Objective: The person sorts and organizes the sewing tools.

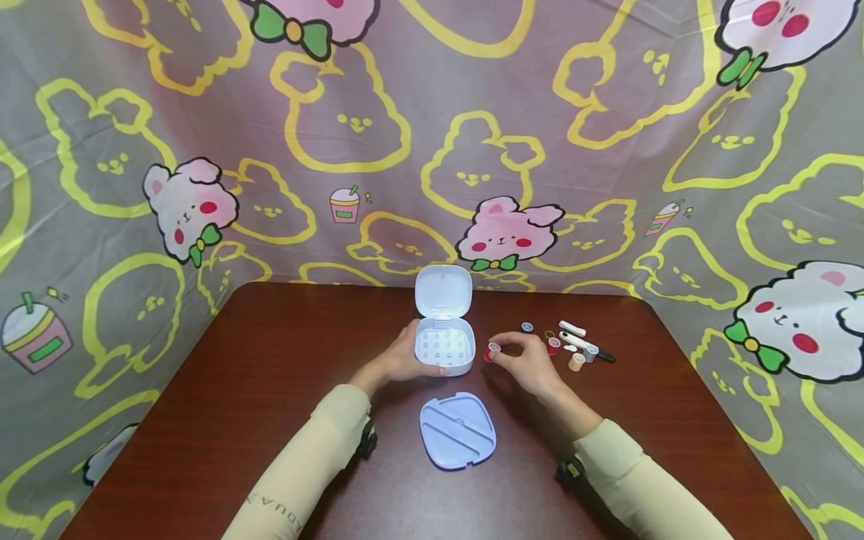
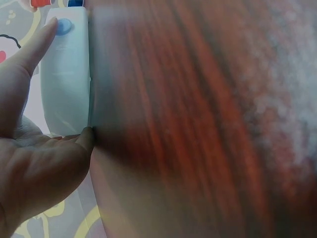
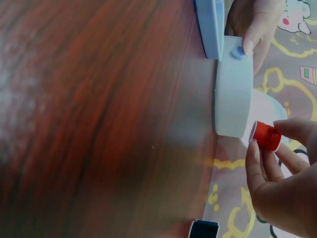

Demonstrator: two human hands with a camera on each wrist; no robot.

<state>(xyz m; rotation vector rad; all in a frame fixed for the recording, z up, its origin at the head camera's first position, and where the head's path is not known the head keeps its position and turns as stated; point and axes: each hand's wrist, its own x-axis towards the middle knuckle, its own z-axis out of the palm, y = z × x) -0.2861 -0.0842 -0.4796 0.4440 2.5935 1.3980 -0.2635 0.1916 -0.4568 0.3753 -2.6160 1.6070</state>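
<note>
Red spool (image 3: 266, 136) is pinched in the right hand (image 1: 529, 364); the left hand (image 1: 398, 356) grips the white box (image 3: 234, 89) from the left. Best brace it firmly, pinching lightly.

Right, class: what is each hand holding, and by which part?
The left hand grips the white box at its left side and front, by the blue button. The right hand pinches a red spool around its outside, near both ends.
</note>
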